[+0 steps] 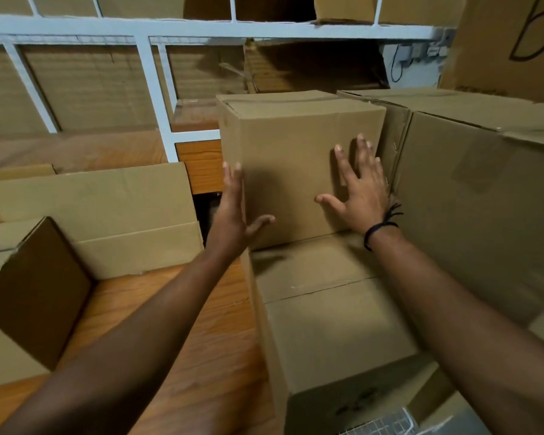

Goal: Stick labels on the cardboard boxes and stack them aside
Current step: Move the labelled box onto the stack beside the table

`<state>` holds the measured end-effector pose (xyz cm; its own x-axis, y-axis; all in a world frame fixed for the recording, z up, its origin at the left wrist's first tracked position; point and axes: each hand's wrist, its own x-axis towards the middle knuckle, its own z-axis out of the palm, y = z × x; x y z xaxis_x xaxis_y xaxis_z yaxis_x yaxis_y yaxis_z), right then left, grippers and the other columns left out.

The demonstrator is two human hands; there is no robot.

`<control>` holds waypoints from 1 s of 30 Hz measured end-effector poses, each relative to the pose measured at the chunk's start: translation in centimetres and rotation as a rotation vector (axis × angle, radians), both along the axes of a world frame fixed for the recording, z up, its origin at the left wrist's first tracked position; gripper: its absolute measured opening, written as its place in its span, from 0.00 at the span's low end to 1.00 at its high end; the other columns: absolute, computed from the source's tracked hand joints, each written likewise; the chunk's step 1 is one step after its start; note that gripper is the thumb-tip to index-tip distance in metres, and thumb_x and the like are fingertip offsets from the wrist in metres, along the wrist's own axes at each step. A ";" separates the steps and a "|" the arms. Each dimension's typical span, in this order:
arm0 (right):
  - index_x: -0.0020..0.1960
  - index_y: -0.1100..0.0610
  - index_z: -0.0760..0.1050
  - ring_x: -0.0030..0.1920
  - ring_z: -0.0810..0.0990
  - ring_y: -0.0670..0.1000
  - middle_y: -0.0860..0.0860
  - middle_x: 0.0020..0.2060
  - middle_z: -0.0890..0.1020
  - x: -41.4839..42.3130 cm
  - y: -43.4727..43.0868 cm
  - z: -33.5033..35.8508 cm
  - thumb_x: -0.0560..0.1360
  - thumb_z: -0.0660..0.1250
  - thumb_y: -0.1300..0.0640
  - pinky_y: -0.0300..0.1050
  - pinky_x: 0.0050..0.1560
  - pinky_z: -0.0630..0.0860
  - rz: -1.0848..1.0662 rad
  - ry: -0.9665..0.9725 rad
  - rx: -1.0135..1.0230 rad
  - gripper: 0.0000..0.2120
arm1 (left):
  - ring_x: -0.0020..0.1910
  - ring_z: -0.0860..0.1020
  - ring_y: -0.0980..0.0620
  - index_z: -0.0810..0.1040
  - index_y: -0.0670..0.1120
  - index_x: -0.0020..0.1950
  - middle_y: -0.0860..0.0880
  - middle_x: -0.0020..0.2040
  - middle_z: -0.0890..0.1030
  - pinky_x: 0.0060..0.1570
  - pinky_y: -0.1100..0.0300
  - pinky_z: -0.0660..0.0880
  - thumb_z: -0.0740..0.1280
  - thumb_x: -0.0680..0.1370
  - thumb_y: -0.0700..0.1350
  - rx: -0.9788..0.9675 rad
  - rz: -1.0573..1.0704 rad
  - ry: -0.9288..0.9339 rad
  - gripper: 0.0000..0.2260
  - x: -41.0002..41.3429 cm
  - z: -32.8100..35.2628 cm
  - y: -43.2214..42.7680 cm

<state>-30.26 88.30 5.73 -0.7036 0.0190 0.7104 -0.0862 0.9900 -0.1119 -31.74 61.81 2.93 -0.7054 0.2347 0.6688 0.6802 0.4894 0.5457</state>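
box [289, 152] is stood on a lower box [327, 315]. the left hand [233, 215] is held at its left edge, fingers straight and close together. the right hand [363, 196] is pressed flat on its front, fingers spread. both sides should be pushed evenly so it sits square. a big box [484, 199] is packed just right of it, flat cardboard [91, 196] left.

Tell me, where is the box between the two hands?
The box stands mid-frame in the head view, on top of a lower box, with a bigger box close on its right and the white rack behind its left.
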 end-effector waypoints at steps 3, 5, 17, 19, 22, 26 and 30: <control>0.76 0.42 0.40 0.77 0.40 0.58 0.52 0.76 0.37 0.4 -0.2 -1.4 0.67 0.71 0.35 0.60 0.75 0.42 -0.056 -0.041 0.016 0.52 | 0.72 0.66 0.43 0.41 0.64 0.75 0.45 0.80 0.40 0.63 0.55 0.68 0.75 0.73 0.39 -0.149 0.037 0.023 0.49 0.1 -2.3 -0.2; 0.76 0.40 0.41 0.77 0.40 0.61 0.53 0.77 0.37 0.5 -0.3 -1.5 0.66 0.72 0.35 0.60 0.75 0.44 -0.078 -0.060 -0.014 0.52 | 0.71 0.69 0.39 0.44 0.65 0.75 0.47 0.80 0.40 0.60 0.48 0.74 0.73 0.74 0.36 -0.195 0.033 0.022 0.47 -0.1 -2.3 -0.4; 0.78 0.42 0.48 0.76 0.40 0.65 0.63 0.76 0.39 1.9 -6.0 0.0 0.65 0.75 0.38 0.60 0.75 0.49 -0.062 -0.008 -0.189 0.51 | 0.72 0.55 0.55 0.49 0.58 0.77 0.52 0.80 0.43 0.63 0.56 0.67 0.70 0.76 0.36 -0.231 0.007 0.043 0.40 0.3 -2.2 -2.5; 0.78 0.44 0.49 0.76 0.41 0.66 0.65 0.76 0.42 2.8 -9.8 0.5 0.67 0.73 0.38 0.62 0.75 0.50 0.035 0.045 -0.156 0.49 | 0.73 0.63 0.48 0.50 0.57 0.77 0.49 0.80 0.47 0.62 0.53 0.71 0.71 0.75 0.35 -0.199 0.012 0.053 0.40 0.6 -1.7 -4.5; 0.77 0.48 0.55 0.75 0.47 0.68 0.69 0.75 0.48 3.4 -15.5 0.1 0.68 0.73 0.40 0.63 0.72 0.53 0.250 0.114 -0.038 0.44 | 0.76 0.61 0.48 0.56 0.57 0.77 0.46 0.80 0.57 0.68 0.56 0.65 0.71 0.76 0.36 -0.068 0.060 0.023 0.37 1.6 -1.6 -8.7; 0.76 0.52 0.62 0.75 0.50 0.67 0.68 0.75 0.51 3.4 -21.8 -1.6 0.69 0.73 0.42 0.63 0.72 0.55 0.406 0.021 0.056 0.41 | 0.78 0.54 0.53 0.66 0.53 0.76 0.46 0.78 0.63 0.73 0.59 0.55 0.71 0.78 0.45 0.026 0.209 -0.069 0.28 4.2 -4.3 -17.3; 0.77 0.48 0.59 0.77 0.47 0.62 0.62 0.77 0.46 3.9 -29.1 -3.4 0.72 0.71 0.42 0.58 0.75 0.52 0.500 -0.265 0.065 0.39 | 0.78 0.55 0.53 0.70 0.49 0.74 0.45 0.76 0.66 0.75 0.53 0.57 0.73 0.76 0.45 0.009 0.406 -0.112 0.27 7.7 -7.6 -28.5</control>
<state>-26.34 59.19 2.28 -0.7702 -0.3999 0.4969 -0.5233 0.8416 -0.1338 -24.07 33.28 -4.62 -0.8079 -0.0830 0.5834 0.3694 0.7001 0.6110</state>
